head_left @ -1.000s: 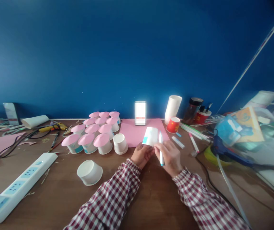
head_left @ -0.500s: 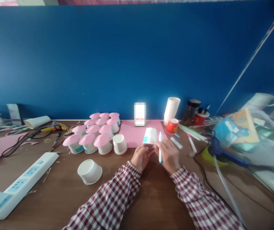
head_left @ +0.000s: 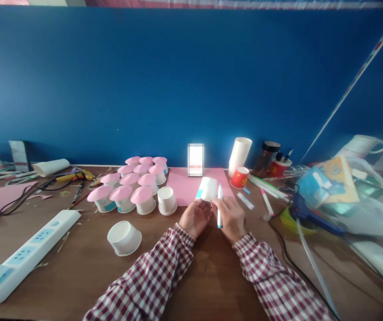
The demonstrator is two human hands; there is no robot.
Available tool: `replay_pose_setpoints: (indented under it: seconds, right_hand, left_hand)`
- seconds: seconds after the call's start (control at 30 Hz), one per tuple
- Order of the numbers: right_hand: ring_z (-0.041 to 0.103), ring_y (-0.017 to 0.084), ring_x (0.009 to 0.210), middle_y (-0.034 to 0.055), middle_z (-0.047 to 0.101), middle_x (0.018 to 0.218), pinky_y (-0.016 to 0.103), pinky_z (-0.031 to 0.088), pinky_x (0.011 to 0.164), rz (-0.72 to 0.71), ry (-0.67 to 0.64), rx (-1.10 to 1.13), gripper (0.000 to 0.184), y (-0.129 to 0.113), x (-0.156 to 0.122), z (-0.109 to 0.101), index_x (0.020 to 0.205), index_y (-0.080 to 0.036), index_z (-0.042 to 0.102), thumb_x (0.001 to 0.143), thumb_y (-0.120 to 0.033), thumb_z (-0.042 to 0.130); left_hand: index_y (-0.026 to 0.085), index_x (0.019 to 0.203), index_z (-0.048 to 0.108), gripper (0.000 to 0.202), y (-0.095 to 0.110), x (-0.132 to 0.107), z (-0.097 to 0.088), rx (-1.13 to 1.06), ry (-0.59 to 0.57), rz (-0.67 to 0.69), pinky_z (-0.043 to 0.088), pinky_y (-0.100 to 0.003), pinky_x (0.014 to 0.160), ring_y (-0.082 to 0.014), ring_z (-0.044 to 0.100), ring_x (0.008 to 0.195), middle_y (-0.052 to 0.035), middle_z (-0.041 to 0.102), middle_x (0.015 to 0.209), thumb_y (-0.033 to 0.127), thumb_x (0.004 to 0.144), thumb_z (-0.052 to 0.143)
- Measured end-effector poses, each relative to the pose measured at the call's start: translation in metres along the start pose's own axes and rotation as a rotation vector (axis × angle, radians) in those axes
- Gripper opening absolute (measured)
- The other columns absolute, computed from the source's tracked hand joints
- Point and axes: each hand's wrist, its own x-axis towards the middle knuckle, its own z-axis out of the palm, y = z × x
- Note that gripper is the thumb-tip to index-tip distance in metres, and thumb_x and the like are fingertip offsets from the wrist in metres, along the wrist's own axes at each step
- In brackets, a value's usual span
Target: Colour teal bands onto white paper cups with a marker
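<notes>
My left hand [head_left: 195, 219] grips a white paper cup [head_left: 207, 189] by its lower end, its fingers closed around it. A pale blue patch shows on the cup's left side. In my right hand [head_left: 232, 218] is a white marker pen [head_left: 220, 209] with a blue end, held upright just right of the cup. Beneath and behind the cup lies a pink paper sheet [head_left: 183, 187]. Left of my hands, a plain white cup [head_left: 167, 200] stands upside down beside several cups topped with pink discs [head_left: 142, 195].
Another white cup [head_left: 124, 238] sits at front left, near a power strip [head_left: 39, 249]. A red paper cup [head_left: 240, 177] and a stack of white cups [head_left: 240, 156] stand back right. Farther right are a blue glue gun [head_left: 318, 220] and plastic bags [head_left: 372, 196].
Both hands have shifted slightly left together with the cup and the marker pen. The cup leans a little more. The other cups stay where they were.
</notes>
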Motion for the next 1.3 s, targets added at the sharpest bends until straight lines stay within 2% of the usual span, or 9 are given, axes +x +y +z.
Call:
replay_pose_setpoints:
  seconds: [0.17, 0.33, 0.5, 0.67, 0.83, 0.93, 1.1, 1.2, 1.3]
  right_hand:
    - [0.050, 0.020, 0.071, 0.0045, 0.055, 0.070, 0.030, 0.038, 0.065, -0.010, -0.006, 0.010, 0.014, -0.001, 0.000, 0.001, 0.088, -0.021, 0.063, 0.092, -0.020, 0.050]
    - [0.051, 0.020, 0.070, 0.0048, 0.057, 0.070, 0.030, 0.038, 0.065, -0.032, -0.016, 0.028, 0.013, -0.001, -0.001, 0.001, 0.086, -0.020, 0.063, 0.092, -0.020, 0.051]
    - [0.053, 0.019, 0.070, 0.0045, 0.058, 0.071, 0.029, 0.040, 0.065, -0.042, 0.003, 0.041, 0.009, 0.000, -0.003, 0.001, 0.092, -0.019, 0.063, 0.090, -0.020, 0.055]
    - [0.058, 0.020, 0.076, 0.0061, 0.063, 0.078, 0.031, 0.046, 0.070, -0.011, 0.006, 0.110, 0.010, 0.001, -0.003, 0.002, 0.097, -0.019, 0.063, 0.089, -0.019, 0.056]
    - [0.063, 0.021, 0.088, 0.0096, 0.067, 0.095, 0.035, 0.051, 0.079, 0.131, 0.068, 0.341, 0.022, -0.006, -0.003, -0.003, 0.111, -0.017, 0.057, 0.090, -0.017, 0.052]
    - [0.065, 0.021, 0.087, 0.0082, 0.068, 0.091, 0.037, 0.053, 0.081, 0.232, 0.062, 0.484, 0.024, -0.011, -0.003, -0.009, 0.114, -0.018, 0.057, 0.093, -0.018, 0.046]
    - [0.067, 0.022, 0.079, 0.0066, 0.068, 0.080, 0.034, 0.056, 0.071, 0.414, 0.077, 0.542, 0.018, -0.012, -0.003, -0.012, 0.099, -0.018, 0.065, 0.091, -0.029, 0.053]
    - [0.067, 0.020, 0.076, 0.0076, 0.069, 0.084, 0.030, 0.056, 0.065, 0.494, 0.083, 0.645, 0.018, -0.012, -0.003, -0.009, 0.096, -0.017, 0.064, 0.091, -0.030, 0.053]
    - [0.067, 0.019, 0.078, 0.0076, 0.068, 0.087, 0.029, 0.056, 0.068, 0.497, 0.040, 0.679, 0.017, -0.013, -0.002, -0.007, 0.099, -0.017, 0.061, 0.092, -0.029, 0.052]
  left_hand:
    - [0.014, 0.084, 0.063, 0.006, -0.004, -0.002, 0.006, 0.052, -0.033, 0.072, 0.046, -0.027, 0.077, -0.0133, 0.060, 0.080, -0.0031, 0.064, 0.083, 0.017, 0.079, 0.062]
    - [0.014, 0.085, 0.064, 0.009, -0.004, -0.004, 0.009, 0.063, -0.041, 0.064, 0.047, -0.028, 0.076, -0.0143, 0.060, 0.079, -0.0038, 0.065, 0.083, 0.020, 0.078, 0.065]
    - [0.013, 0.091, 0.065, 0.020, 0.003, -0.001, 0.008, -0.072, -0.009, 0.007, 0.048, -0.030, 0.079, -0.0157, 0.062, 0.082, -0.0060, 0.068, 0.085, 0.031, 0.086, 0.057]
    - [0.012, 0.092, 0.065, 0.035, 0.006, -0.002, 0.007, -0.096, -0.021, -0.026, 0.047, -0.031, 0.082, -0.0194, 0.062, 0.089, -0.0104, 0.068, 0.095, 0.045, 0.087, 0.053]
    - [0.011, 0.094, 0.066, 0.050, 0.006, 0.000, 0.004, -0.068, 0.039, 0.000, 0.046, -0.036, 0.087, -0.0224, 0.061, 0.090, -0.0145, 0.066, 0.101, 0.057, 0.084, 0.048]
    - [0.012, 0.096, 0.065, 0.052, 0.006, 0.002, 0.002, -0.070, 0.078, 0.008, 0.045, -0.039, 0.091, -0.0237, 0.060, 0.095, -0.0147, 0.065, 0.104, 0.059, 0.084, 0.047]
    - [0.015, 0.100, 0.064, 0.046, 0.005, 0.005, -0.001, -0.142, 0.173, 0.027, 0.043, -0.042, 0.095, -0.0263, 0.057, 0.109, -0.0137, 0.064, 0.114, 0.056, 0.083, 0.051]
    - [0.014, 0.099, 0.065, 0.050, 0.005, 0.005, -0.001, -0.158, 0.208, 0.028, 0.044, -0.043, 0.094, -0.0266, 0.059, 0.105, -0.0142, 0.066, 0.109, 0.059, 0.083, 0.049]
    - [0.011, 0.098, 0.065, 0.055, 0.003, 0.004, 0.000, -0.154, 0.193, 0.007, 0.045, -0.042, 0.093, -0.0256, 0.061, 0.099, -0.0151, 0.068, 0.100, 0.060, 0.084, 0.045]
